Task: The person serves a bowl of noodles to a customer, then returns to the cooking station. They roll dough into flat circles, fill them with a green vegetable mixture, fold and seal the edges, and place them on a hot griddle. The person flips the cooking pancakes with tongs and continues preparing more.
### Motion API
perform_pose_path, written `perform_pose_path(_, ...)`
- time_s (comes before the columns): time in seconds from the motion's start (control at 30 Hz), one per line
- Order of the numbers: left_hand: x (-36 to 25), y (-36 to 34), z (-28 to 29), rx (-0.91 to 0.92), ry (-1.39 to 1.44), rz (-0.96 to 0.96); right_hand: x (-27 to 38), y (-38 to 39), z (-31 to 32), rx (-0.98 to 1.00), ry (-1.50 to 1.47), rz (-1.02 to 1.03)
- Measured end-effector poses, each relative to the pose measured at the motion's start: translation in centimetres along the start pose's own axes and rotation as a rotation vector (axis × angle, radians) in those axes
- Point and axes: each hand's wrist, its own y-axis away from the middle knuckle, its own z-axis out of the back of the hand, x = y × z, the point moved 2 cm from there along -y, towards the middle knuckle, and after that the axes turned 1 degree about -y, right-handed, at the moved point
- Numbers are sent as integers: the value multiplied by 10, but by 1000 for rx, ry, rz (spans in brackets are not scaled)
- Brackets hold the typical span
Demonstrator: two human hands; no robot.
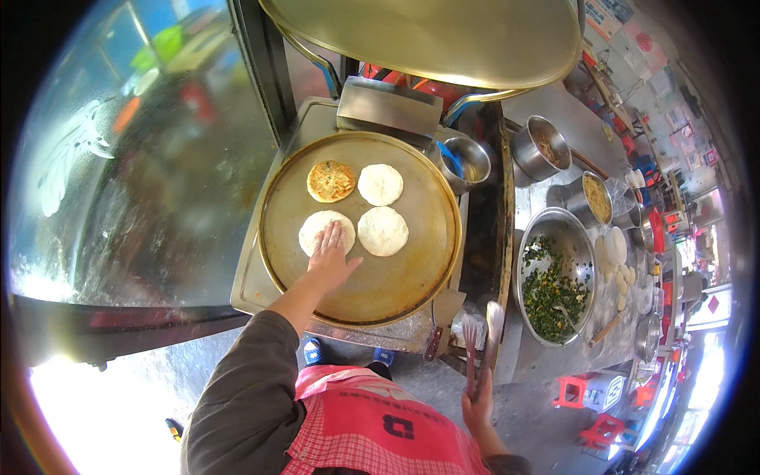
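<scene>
My left hand (329, 255) lies over a round pale flatbread (310, 226), fingers stretched flat across its top. That bread sits on a large round griddle (380, 286), nearest me on the left. Behind it is a browned flatbread (331, 182) with darker patches. Two more pale ones lie to the right, a far flatbread (381, 184) and a near flatbread (383, 231). Off the griddle at lower right, my right hand (477, 405) grips metal tongs (492, 332), one arm fork-shaped and the other flat. The tongs point up and away from me, touching no food.
The raised round lid (435, 39) hangs behind the griddle. A pot with a blue-handled tool (473, 168) stands at its right edge. Further right are a steel bowl of chopped greens (554, 297), a filling pot (595, 199) and dough pieces (622, 285). A scraper (445, 313) lies near the front corner.
</scene>
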Motion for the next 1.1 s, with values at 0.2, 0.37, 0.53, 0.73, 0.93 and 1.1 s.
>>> perform_pose_path(0.2, 24, 31, 3, -202, 237, -124, 23, -148, -55, 504, -873, -466)
perform_pose_path(0.37, 16, 131, 27, -326, 478, -219, 1, -246, -67, 712, -1118, -561)
perform_pose_path(0.53, 12, 202, 16, -307, 660, -90, 23, -319, -133, 809, -1129, -507)
perform_pose_path(0.73, 5, 218, 12, -294, 675, -44, 67, -347, -147, 580, -937, -341)
perform_pose_path(0.93, -2, 225, 3, -319, 700, -53, 74, -347, -106, 129, 282, 395)
perform_pose_path(1.1, -7, 230, 4, -322, 690, -52, 83, -339, -125, 242, 292, 383)
